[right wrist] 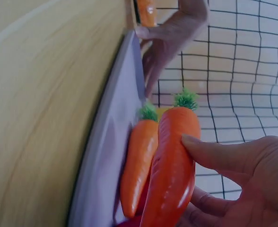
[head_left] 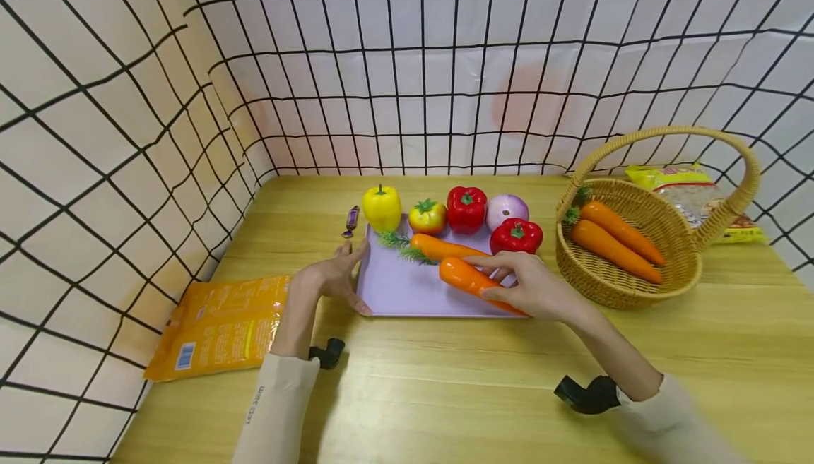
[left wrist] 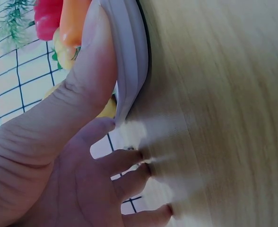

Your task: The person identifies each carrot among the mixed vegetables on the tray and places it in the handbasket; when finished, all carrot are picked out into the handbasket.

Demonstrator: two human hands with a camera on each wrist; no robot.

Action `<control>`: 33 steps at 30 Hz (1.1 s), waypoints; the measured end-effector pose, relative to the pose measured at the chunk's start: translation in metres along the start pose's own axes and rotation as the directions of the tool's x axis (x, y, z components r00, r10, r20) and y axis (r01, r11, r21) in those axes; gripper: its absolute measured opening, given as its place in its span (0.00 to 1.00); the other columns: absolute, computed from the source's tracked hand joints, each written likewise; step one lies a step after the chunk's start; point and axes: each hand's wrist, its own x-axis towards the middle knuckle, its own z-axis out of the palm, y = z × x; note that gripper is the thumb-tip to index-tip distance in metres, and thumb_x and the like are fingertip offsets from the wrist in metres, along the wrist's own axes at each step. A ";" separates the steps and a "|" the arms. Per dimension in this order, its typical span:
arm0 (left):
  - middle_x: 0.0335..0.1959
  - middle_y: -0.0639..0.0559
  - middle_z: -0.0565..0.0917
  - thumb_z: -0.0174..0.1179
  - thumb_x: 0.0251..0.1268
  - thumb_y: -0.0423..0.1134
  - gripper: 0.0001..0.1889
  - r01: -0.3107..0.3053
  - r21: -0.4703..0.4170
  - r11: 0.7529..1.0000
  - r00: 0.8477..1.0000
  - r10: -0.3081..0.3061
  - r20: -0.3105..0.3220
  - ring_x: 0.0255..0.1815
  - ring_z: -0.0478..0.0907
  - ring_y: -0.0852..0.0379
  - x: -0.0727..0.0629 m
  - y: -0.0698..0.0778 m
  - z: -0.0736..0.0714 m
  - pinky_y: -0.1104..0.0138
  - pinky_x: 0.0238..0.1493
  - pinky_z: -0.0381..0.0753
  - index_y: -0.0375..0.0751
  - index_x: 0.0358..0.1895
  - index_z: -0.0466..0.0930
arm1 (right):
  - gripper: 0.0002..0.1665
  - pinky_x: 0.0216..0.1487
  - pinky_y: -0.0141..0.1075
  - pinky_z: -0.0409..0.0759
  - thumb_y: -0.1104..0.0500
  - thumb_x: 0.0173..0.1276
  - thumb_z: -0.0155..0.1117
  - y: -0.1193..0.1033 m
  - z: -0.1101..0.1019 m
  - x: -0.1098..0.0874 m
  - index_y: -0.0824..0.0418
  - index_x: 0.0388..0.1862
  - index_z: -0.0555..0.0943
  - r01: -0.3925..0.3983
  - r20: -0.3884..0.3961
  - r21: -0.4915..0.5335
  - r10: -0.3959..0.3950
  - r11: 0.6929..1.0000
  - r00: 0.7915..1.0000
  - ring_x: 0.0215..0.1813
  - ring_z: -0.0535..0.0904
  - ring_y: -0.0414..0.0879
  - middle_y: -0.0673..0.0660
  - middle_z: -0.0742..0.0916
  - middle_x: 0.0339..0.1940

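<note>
My right hand (head_left: pixel 531 284) pinches an orange carrot (head_left: pixel 466 275) between thumb and fingers, over a lilac tray (head_left: pixel 394 291). In the right wrist view the held carrot (right wrist: pixel 174 165) has a green leafy top, and a second carrot (right wrist: pixel 140 158) lies on the tray behind it. My left hand (head_left: pixel 331 277) is at the tray's left edge, fingers spread. Its thumb (left wrist: pixel 99 56) rests along the tray rim in the left wrist view, and the fingertips meet the wooden table.
Along the tray's back are a yellow pepper (head_left: pixel 381 210), a red-yellow tomato (head_left: pixel 427 217), red peppers (head_left: pixel 467 210) and a purple onion (head_left: pixel 507 210). A wicker basket (head_left: pixel 617 291) with two carrots stands right, before a clear-fronted bag (head_left: pixel 689 195). An orange packet (head_left: pixel 219 326) and wrapped candy (head_left: pixel 352 220) lie left.
</note>
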 end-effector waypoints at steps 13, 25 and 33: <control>0.86 0.35 0.29 0.80 0.50 0.53 0.70 -0.012 0.027 1.000 1.000 0.012 -0.007 0.87 0.33 0.34 -0.001 -0.001 0.000 0.32 0.81 0.49 0.50 0.86 0.32 | 0.29 0.31 0.31 0.77 0.56 0.69 0.74 0.008 -0.050 -0.028 0.54 0.69 0.82 -0.062 -0.081 -0.044 0.058 0.997 0.995 0.41 0.80 0.47 0.57 0.90 0.46; 0.86 0.36 0.28 0.80 0.51 0.52 0.69 -0.008 0.012 1.000 1.000 0.008 -0.002 0.87 0.32 0.35 -0.001 0.002 0.000 0.32 0.81 0.48 0.51 0.86 0.32 | 0.30 0.39 0.30 0.77 0.52 0.71 0.72 0.042 -0.109 -0.055 0.48 0.72 0.79 -0.122 -0.178 -0.163 0.093 0.979 0.980 0.47 0.79 0.37 0.61 0.89 0.53; 0.85 0.35 0.28 0.80 0.50 0.53 0.70 -0.013 0.010 1.000 1.000 0.013 0.005 0.87 0.32 0.34 0.000 0.000 0.000 0.32 0.81 0.47 0.50 0.86 0.31 | 0.32 0.38 0.25 0.74 0.52 0.72 0.71 0.076 -0.135 -0.075 0.49 0.73 0.77 -0.180 -0.228 -0.163 0.140 0.970 0.964 0.46 0.72 0.18 0.69 0.87 0.58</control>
